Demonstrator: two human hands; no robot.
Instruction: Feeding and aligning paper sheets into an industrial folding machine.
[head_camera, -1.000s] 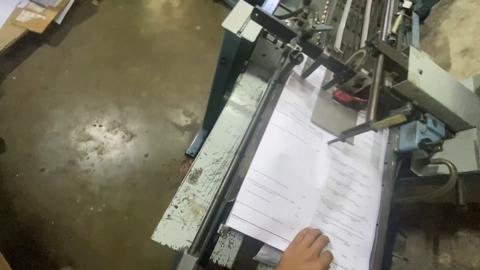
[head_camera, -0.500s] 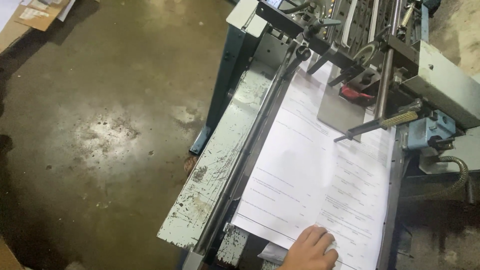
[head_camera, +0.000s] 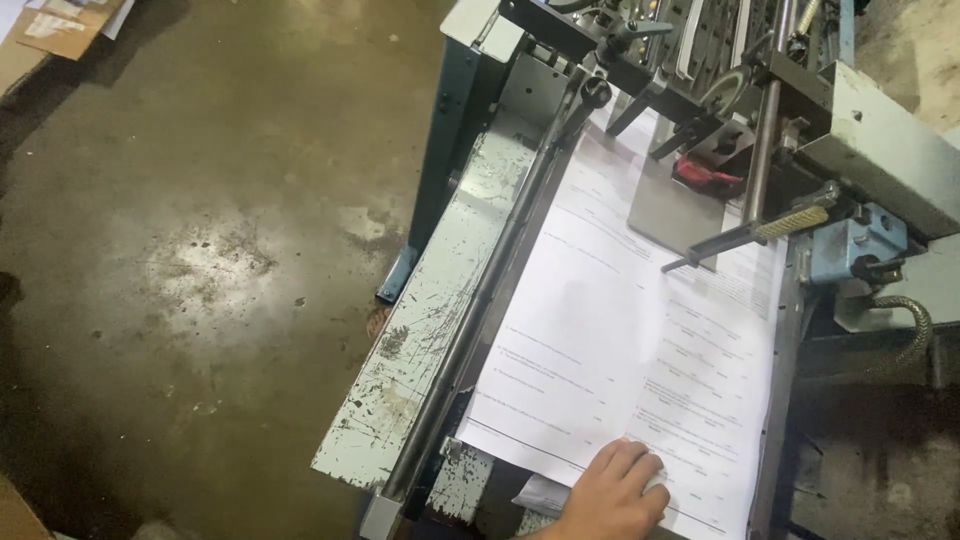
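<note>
hand: left hand (head_camera: 610, 492) lies palm down on the near edge of the sheets (head_camera: 640, 330), fingers together and slightly curled, pressing and not pinching; it grips nothing
other hand: right hand is not in view
sheets: white stack, printed in thin black rows, flat on the feed table (head_camera: 420, 380) of the machine (head_camera: 880, 150); the left edge runs along the dark rail (head_camera: 480, 320) and the far end sits under a grey plate (head_camera: 665, 215)
step (my reading): the stack is being steadied or squared at its near end; nothing is lifted
next move calls for (judgement only): light, even pressure, with the long edge kept true against the rail; a skewed push could fan the top sheets
clearances: the hand is well apart from the rollers and the red part (head_camera: 708, 175) at the far end (good margin)
rod: a thin rod (head_camera: 745, 232) with a brass-coloured collar slants over the far right corner of the sheets
packages: brown flattened cardboard (head_camera: 62, 30) on the floor (head_camera: 200, 260), far left corner, with a pale rectangular label on it (too small to make out)
loose paper: a white scrap (head_camera: 540, 494) tucked under the table's near end, just beside the wrist
signs: none seen on the machine faces in view
</note>
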